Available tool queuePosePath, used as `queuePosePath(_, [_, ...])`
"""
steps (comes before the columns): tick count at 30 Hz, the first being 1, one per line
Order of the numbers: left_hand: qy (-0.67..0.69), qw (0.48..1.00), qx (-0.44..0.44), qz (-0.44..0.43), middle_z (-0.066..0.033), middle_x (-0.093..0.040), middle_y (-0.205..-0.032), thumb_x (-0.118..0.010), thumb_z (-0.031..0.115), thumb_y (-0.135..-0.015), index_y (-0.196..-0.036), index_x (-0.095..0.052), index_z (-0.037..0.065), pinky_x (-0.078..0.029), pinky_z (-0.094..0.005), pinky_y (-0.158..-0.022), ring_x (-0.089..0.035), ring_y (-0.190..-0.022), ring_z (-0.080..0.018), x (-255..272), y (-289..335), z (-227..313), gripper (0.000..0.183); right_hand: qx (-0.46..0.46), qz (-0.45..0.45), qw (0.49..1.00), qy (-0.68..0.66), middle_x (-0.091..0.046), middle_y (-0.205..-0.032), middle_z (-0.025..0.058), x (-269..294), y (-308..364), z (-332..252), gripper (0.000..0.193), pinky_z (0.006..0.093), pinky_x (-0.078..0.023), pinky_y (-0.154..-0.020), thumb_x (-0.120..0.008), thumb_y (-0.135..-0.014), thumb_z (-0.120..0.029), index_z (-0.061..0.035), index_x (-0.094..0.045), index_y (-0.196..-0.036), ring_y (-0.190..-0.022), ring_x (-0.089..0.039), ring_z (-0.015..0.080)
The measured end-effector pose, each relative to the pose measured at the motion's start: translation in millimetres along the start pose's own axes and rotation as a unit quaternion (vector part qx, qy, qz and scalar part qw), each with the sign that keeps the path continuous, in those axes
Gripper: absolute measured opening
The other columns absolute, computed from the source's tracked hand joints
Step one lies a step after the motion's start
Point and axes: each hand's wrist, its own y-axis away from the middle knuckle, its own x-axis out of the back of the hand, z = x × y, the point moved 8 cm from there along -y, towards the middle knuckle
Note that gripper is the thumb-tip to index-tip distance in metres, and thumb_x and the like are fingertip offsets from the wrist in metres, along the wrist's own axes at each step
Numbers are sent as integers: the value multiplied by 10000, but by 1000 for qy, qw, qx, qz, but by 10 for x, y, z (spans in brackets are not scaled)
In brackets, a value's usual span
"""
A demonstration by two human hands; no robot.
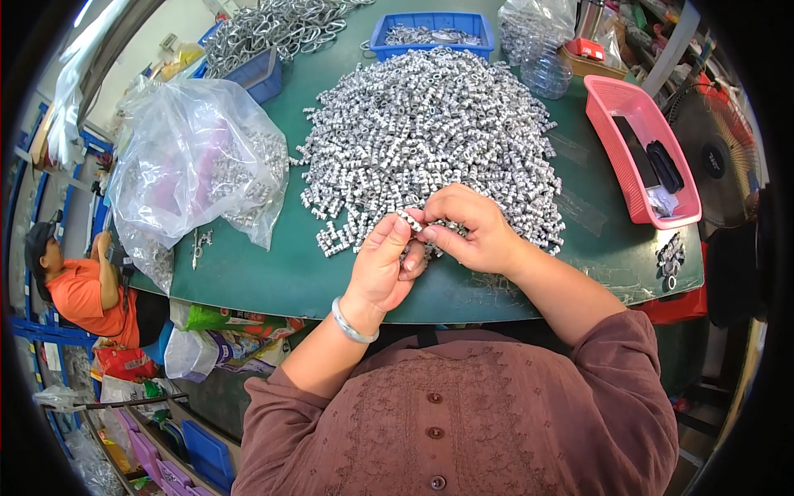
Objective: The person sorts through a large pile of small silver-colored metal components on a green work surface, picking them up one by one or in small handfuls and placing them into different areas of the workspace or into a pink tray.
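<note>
Right side of the green desk (248, 285), there's a pink basket (608, 145), fan (713, 161) just beyond; over left, a person (87, 293) in orange!

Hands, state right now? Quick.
Left hand: closed, holding a small metal part.
Right hand: closed at the right end of that same part; whether it also holds others can't be told.

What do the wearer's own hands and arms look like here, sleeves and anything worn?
The left hand and right hand are ungloved. A smooth, silvery bangle circles the left wrist; the right wrist is bare. The plain brown sleeves end near the elbows, leaving both forearms uncovered.
</note>
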Motion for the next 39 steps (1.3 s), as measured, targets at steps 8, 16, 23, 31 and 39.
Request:
queuePosePath(8, [101,992,63,-41,-14,-519,-846,-437,234,-904,-997,-537,90,-278,-151,-416,-381,-542,-48,-3,-6,-67,198,24,13,999,45,-563,-749,66,46,14,29,93,330,-428,-647,-626,-701,-47,-39,-563,-769,-723,-539,250])
queuePosePath(16, [107,990,91,-16,-51,-500,-830,-447,211,-883,-972,-523,56,-323,-166,-450,-405,-568,-76,44,14,-107,195,-39,76,968,234,-560,-772,66,305,-26,327,107,360,-397,-678,-600,-690,-33,-65,-575,-789,-760,-518,265])
queuePosePath(23, [-14,996,62,55,-90,-541,-845,-483,215,-819,-921,-535,51,-401,-237,-527,-508,-680,-174,71,11,-44,200,-45,13,937,347,-514,-903,55,93,-152,353,233,366,-356,-760,-617,-684,-75,-114,-602,-913,-886,-467,246])
queuePosePath(31, [-26,990,71,116,-72,-536,-795,-487,187,-843,-943,-527,48,-402,-244,-535,-512,-698,-172,230,21,-93,176,-62,-2,952,299,-518,-892,40,89,-98,456,117,364,-352,-772,-636,-671,-87,-113,-602,-780,-885,-463,244])
queuePosePath(39, [-50,988,17,145,-24,-539,-729,-541,168,-848,-950,-554,60,-366,-211,-484,-485,-614,-106,142,22,58,149,-94,13,993,66,-566,-802,60,126,-25,347,87,330,-408,-721,-636,-705,-88,-59,-593,-775,-803,-518,241])
